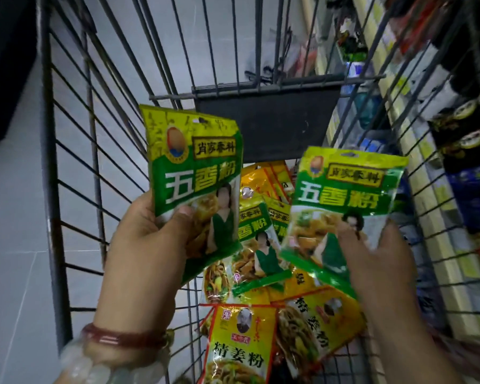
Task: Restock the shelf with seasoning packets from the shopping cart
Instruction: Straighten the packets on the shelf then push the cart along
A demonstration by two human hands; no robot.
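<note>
Both hands hold green seasoning packets above the shopping cart [72, 173].

The left hand [147, 239] grips one green packet [194, 173] upright by its lower edge, thumb on its front; the right hand [377, 261] pinches a second green packet [344, 200], tilted, just beside it. Below and between the hands, yellow packets [241, 339] and more green ones lie in the cart. The shelf [438, 189] stands right of the right hand.

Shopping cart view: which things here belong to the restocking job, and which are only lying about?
Job:
- left hand holding a green packet
- right hand holding another green packet
- loose packets in cart
- shopping cart
- shelf

Lying about:
- bracelets
- floor
</note>
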